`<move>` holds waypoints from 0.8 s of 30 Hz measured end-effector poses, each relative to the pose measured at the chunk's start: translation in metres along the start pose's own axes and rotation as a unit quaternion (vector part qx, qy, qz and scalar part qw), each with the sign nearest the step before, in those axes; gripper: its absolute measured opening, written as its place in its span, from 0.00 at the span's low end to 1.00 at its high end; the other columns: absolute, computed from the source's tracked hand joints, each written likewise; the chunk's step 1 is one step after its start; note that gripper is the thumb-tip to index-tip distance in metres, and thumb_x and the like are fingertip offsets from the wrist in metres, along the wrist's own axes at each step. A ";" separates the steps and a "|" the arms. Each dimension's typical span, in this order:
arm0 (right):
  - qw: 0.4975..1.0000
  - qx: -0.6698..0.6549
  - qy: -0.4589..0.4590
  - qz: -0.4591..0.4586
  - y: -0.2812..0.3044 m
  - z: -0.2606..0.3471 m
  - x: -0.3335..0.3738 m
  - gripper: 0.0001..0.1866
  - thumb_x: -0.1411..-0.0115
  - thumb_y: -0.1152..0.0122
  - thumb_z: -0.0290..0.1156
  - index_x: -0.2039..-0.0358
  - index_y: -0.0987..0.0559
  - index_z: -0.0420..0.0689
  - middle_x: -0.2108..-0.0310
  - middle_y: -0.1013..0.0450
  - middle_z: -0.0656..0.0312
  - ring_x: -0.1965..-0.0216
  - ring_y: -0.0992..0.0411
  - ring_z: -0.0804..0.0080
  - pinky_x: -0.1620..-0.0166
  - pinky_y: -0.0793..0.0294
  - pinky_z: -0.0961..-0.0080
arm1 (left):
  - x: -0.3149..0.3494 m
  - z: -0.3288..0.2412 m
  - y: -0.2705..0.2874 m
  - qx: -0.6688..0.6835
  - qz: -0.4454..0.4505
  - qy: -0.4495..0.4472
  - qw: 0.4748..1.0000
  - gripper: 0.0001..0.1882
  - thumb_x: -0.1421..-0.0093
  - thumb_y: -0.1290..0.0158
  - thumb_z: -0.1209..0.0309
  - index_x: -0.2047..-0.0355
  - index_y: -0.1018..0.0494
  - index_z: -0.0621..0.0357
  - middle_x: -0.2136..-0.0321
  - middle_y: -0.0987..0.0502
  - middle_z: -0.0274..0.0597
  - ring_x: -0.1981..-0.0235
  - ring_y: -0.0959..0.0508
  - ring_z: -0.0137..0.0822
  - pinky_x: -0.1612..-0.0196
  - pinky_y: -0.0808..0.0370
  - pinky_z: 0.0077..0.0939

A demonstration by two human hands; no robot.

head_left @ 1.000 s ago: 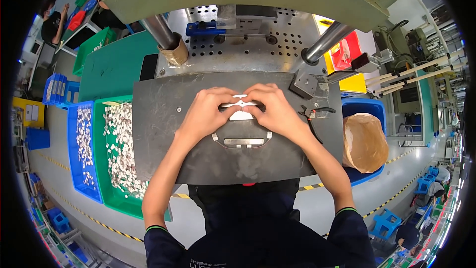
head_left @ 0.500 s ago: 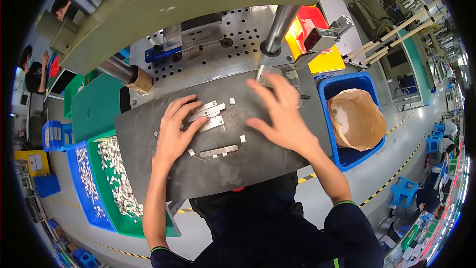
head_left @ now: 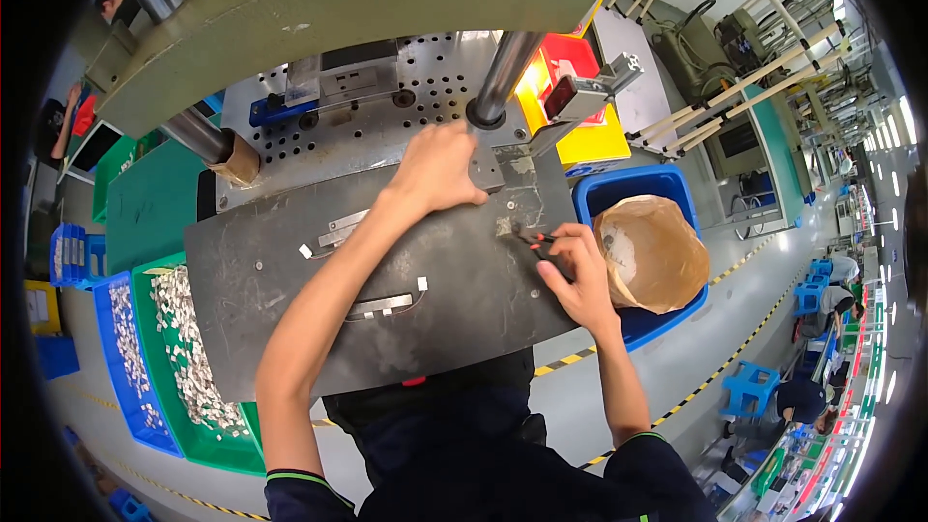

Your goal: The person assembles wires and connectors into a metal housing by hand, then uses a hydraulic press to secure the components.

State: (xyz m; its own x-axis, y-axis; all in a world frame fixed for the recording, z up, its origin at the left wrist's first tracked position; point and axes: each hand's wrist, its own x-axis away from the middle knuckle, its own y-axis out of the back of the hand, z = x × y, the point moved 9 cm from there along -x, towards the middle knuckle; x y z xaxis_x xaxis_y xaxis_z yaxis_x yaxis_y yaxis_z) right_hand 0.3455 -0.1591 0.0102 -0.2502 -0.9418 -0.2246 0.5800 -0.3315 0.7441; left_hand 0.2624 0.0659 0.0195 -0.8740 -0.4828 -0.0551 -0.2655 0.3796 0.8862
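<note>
On the dark board [head_left: 454,271], my left hand [head_left: 435,169] reaches across to the far edge. Its thumb and fingers close about a grey metal block [head_left: 486,172]; the fingertips are partly hidden. Farther right and nearer to me, my right hand [head_left: 577,280] holds small pliers [head_left: 534,237] with black and red handles, their head pointing left. Beneath my left forearm lie flat metal strips [head_left: 340,229], partly covered, with a white connector [head_left: 306,251] beside them. Closer to me rests another metal strip [head_left: 380,306], its thin wire running to a white connector [head_left: 421,283].
Beyond the board stands a press with a perforated metal bed [head_left: 377,121] and a thick post [head_left: 506,77]. At the left are a green bin [head_left: 253,425] and a blue bin [head_left: 108,367] of small pale parts. A blue tub [head_left: 667,184] with a paper liner stands right.
My left hand has moved from the metal strips to the block at the far edge. My right hand has come nearer to me and now holds the pliers. The view has shifted slightly.
</note>
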 end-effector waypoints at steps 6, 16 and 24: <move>0.839 -0.512 -0.147 -0.107 -0.017 -0.001 0.015 0.14 0.28 0.43 0.34 0.63 0.23 0.34 0.43 0.30 0.55 0.55 0.29 0.72 0.45 0.29 0.72 | 0.074 -0.006 -0.002 0.374 -0.063 0.145 0.914 0.29 0.56 0.23 0.63 0.58 0.20 0.69 0.60 0.17 0.49 0.60 0.15 0.43 0.53 0.18 0.37; 0.963 -0.250 0.052 0.083 -0.048 0.109 -0.017 0.10 0.38 0.32 0.28 0.74 0.16 0.35 0.44 0.30 0.46 0.46 0.29 0.52 0.41 0.32 0.62 | 0.164 -0.001 0.003 0.711 -0.134 0.115 0.681 0.31 0.49 0.29 0.85 0.44 0.27 0.68 0.52 0.19 0.45 0.56 0.15 0.32 0.57 0.14 0.28; 0.966 -0.239 0.023 0.092 -0.036 0.110 -0.014 0.12 0.40 0.30 0.28 0.78 0.18 0.34 0.47 0.28 0.48 0.48 0.29 0.52 0.43 0.32 0.58 | 0.176 -0.004 0.001 0.700 -0.148 0.066 0.695 0.33 0.52 0.26 0.84 0.45 0.26 0.66 0.55 0.19 0.39 0.52 0.18 0.33 0.48 0.17 0.31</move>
State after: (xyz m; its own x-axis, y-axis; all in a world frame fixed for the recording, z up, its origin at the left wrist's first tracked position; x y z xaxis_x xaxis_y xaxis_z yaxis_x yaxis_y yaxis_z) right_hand 0.2432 -0.1274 0.0554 -0.0804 -0.9852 -0.1515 0.9058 -0.1356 0.4014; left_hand 0.1104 -0.0222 0.0123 -0.6766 -0.7362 -0.0154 -0.6420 0.6001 -0.4771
